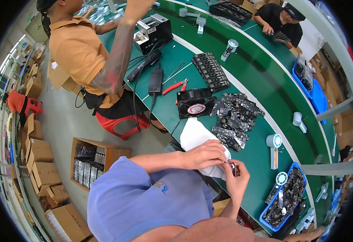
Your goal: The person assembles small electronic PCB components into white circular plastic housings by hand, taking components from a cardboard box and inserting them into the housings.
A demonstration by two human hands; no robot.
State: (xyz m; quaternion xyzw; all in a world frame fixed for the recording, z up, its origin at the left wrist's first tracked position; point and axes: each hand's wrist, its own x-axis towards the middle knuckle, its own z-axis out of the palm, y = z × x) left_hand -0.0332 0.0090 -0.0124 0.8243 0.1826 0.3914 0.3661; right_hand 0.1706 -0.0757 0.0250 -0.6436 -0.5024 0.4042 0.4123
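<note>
Over the table's near edge my hands meet in front of me. My right hand [237,177] is closed on a small dark circuit board [235,169], mostly hidden by the fingers. My left hand [204,155] reaches across to it with its fingertips pinched together at the board's end; what they grip, if anything, is too small to make out. Beneath the hands lies a white sheet [193,135]. Just beyond it is a heap of loose dark circuit boards [233,119]. A black fan [196,104] stands to the left of the heap.
Red-handled cutters [175,86], a black power adapter [155,80] and joined board panels [210,71] lie farther off. A blue tray [264,218] of boards sits at right. White handheld fans [274,141] stand on the green conveyor [261,72]. A co-worker [84,60] sits at left.
</note>
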